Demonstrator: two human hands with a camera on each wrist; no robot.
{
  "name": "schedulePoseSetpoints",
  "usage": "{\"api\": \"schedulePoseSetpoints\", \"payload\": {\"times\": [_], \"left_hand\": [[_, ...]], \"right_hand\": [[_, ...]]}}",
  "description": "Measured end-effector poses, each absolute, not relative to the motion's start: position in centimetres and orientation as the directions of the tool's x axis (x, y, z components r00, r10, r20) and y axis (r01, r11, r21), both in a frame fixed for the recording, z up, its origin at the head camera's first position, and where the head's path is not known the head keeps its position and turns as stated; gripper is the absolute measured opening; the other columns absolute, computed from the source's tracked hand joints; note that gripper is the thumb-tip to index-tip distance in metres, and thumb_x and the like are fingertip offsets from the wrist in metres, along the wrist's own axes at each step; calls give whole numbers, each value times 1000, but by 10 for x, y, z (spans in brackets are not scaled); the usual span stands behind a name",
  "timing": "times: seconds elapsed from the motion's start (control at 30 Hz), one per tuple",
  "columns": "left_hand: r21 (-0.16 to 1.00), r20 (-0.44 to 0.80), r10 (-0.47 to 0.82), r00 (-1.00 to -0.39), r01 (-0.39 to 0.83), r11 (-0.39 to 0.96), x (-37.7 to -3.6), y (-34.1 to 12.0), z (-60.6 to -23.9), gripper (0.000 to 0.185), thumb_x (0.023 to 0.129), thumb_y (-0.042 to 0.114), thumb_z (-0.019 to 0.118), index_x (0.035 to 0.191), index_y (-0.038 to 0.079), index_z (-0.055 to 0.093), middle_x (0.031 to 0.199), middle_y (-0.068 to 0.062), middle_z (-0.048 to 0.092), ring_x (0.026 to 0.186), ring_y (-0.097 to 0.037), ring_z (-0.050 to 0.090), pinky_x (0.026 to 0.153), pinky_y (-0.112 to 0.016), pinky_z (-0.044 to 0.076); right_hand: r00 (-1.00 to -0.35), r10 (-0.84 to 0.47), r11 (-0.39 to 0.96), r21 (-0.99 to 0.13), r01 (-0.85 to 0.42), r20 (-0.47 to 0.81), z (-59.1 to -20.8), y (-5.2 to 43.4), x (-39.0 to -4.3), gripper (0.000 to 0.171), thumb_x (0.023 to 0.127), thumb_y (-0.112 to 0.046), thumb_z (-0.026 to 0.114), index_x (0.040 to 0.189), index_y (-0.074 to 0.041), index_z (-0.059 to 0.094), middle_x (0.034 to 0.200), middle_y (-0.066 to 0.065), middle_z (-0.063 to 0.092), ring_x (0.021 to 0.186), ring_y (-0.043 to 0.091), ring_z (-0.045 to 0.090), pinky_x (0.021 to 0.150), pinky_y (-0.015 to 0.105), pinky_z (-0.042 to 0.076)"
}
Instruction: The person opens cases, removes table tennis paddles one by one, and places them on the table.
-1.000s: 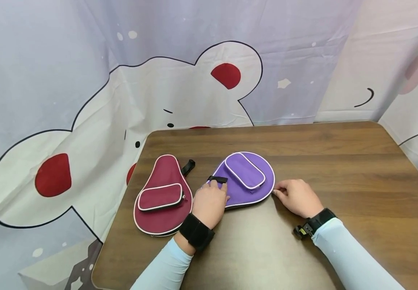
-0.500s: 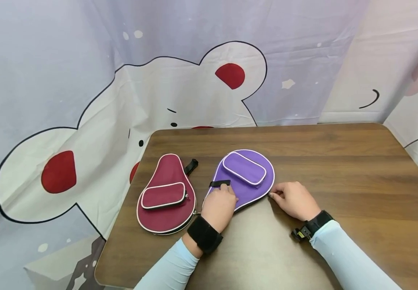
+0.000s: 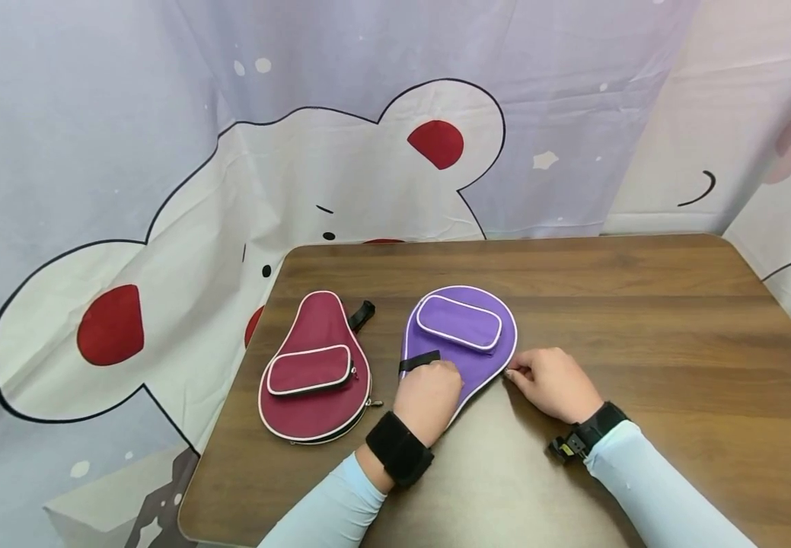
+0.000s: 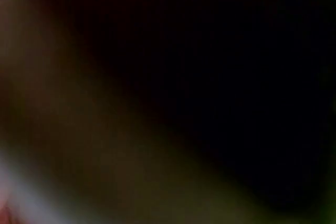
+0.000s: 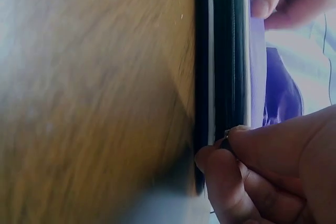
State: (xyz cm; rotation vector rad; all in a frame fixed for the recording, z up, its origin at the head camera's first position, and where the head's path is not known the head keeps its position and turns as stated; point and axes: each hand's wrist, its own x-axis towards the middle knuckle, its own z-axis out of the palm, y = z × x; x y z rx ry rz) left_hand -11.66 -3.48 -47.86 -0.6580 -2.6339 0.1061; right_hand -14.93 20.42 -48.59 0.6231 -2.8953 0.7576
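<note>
A purple table tennis racket case (image 3: 460, 365) with white piping lies on the wooden table, its narrow end toward me. My left hand (image 3: 429, 399) holds it by that narrow end, fingers bent over its face beside a black strap (image 3: 419, 361). The underside of this hand is hidden in the head view; the right wrist view shows its fingertips (image 5: 261, 8) on the purple fabric. At the case's right edge my right hand (image 3: 553, 383) pinches a small zipper pull (image 5: 227, 141) between thumb and forefinger, right on the dark zipper band (image 5: 231, 51).
To the left lies a dark red racket case (image 3: 316, 373) with a front pocket, its black strap (image 3: 362, 315) sticking out at the upper right. A printed curtain (image 3: 539, 114) hangs behind the table (image 3: 642, 320). The left wrist view is dark and blurred.
The purple case has turned, its narrow end swinging right and toward me together with my left hand. My right hand has shifted slightly left and nearer along the zipper edge.
</note>
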Motion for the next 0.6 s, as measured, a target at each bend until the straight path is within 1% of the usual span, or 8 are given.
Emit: {"api": "schedulePoseSetpoints", "payload": {"times": [0.1, 0.2, 0.3, 0.37, 0.43, 0.47, 0.53, 0.6], "left_hand": [[-191, 406, 467, -786, 427, 884, -116, -30, -482, 21, 99, 11, 74, 82, 14, 62, 67, 0, 69, 55, -16, 70, 45, -34, 55], [-146, 375, 465, -802, 444, 884, -115, -29, -479, 22, 102, 14, 73, 85, 14, 58, 69, -1, 71, 56, -18, 71, 46, -35, 56], [-20, 276, 498, -822, 513, 858, -116, -37, -471, 24, 103, 24, 75, 88, 13, 61, 71, -1, 69, 60, -20, 72, 49, -36, 56], [120, 216, 528, -822, 559, 821, -120, -46, -465, 24, 104, 31, 75, 91, 13, 66, 71, 2, 68, 61, -15, 70, 52, -34, 54], [232, 204, 530, -823, 567, 790, -128, -57, -459, 21, 103, 34, 77, 95, 15, 72, 70, 6, 66, 61, -12, 66, 54, -33, 52], [265, 220, 520, -826, 563, 783, -133, -62, -457, 20, 102, 36, 77, 98, 16, 75, 71, 8, 66, 62, -10, 65, 56, -33, 51], [309, 267, 479, -836, 545, 779, -145, -73, -456, 22, 100, 37, 81, 108, 17, 79, 82, 9, 70, 73, -9, 66, 65, -32, 55], [319, 301, 438, -847, 522, 791, -156, -82, -457, 34, 97, 40, 85, 121, 15, 80, 103, 4, 75, 94, -14, 71, 82, -36, 59]], "right_hand": [[-908, -372, 792, -443, -420, 194, -486, 202, -148, 6, 95, -11, 83, 90, -14, 84, 76, -11, 71, 69, 6, 62, 67, 42, 56], [-906, -380, 788, -447, -424, 189, -484, 202, -149, 5, 96, -12, 82, 92, -14, 85, 79, -10, 73, 71, 7, 64, 69, 43, 58], [-913, -371, 789, -461, -407, 171, -482, 207, -151, 5, 97, -13, 82, 94, -15, 86, 81, -10, 75, 73, 8, 67, 71, 44, 58], [-920, -354, 794, -467, -389, 165, -481, 213, -154, 5, 97, -14, 82, 95, -15, 86, 83, -9, 76, 75, 10, 68, 73, 45, 59], [-928, -334, 800, -472, -370, 162, -480, 219, -157, 5, 98, -15, 82, 95, -15, 86, 84, -8, 76, 77, 11, 69, 74, 46, 59], [-931, -327, 803, -473, -363, 161, -479, 221, -159, 5, 99, -15, 82, 96, -15, 86, 84, -8, 77, 77, 12, 70, 74, 46, 59], [-935, -320, 804, -478, -354, 154, -479, 225, -162, 5, 100, -15, 81, 97, -15, 85, 85, -7, 77, 78, 12, 70, 75, 46, 59], [-936, -320, 803, -484, -349, 143, -480, 227, -164, 5, 100, -16, 81, 98, -15, 85, 86, -7, 77, 79, 12, 70, 76, 45, 58]]}}
